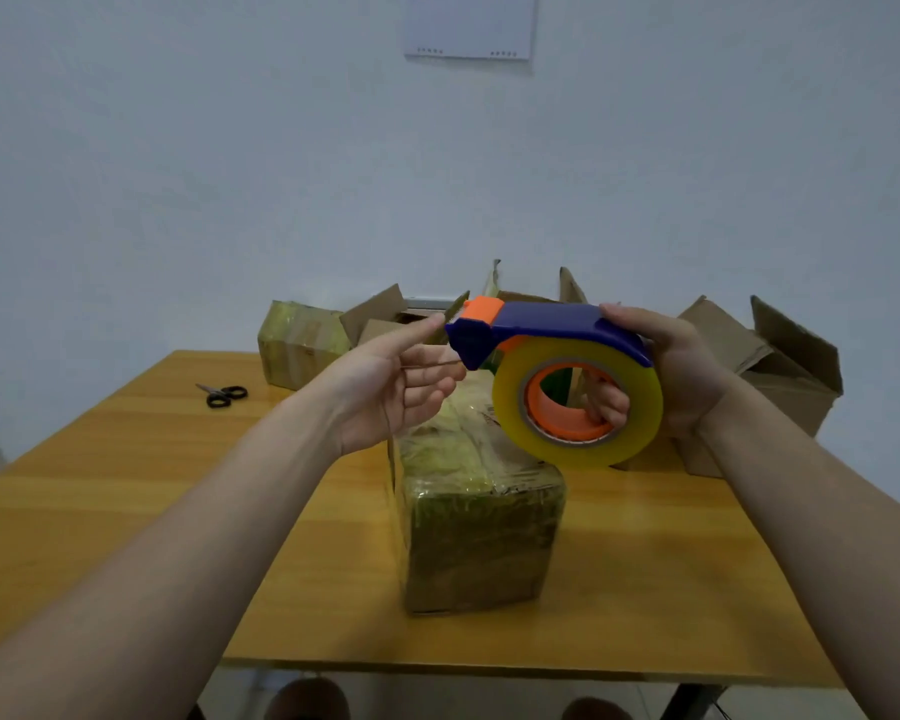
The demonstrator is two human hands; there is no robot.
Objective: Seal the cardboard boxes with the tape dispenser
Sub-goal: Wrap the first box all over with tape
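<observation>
My right hand [681, 371] holds a blue and orange tape dispenser [541, 330] in the air, fingers through the core of its yellowish tape roll [640, 407]. At the dispenser's front end, my left hand [396, 387] pinches the free end of the clear tape, which hangs down toward the box. Below both hands stands a cardboard box [479, 532] wrapped in clear tape, on the wooden table [152, 485].
Another tape-wrapped box [302, 340] stands at the back left. Open cardboard boxes [780, 366] with raised flaps line the back and right of the table. Black scissors [223, 394] lie at the left. A white wall is behind; shoes show under the front edge.
</observation>
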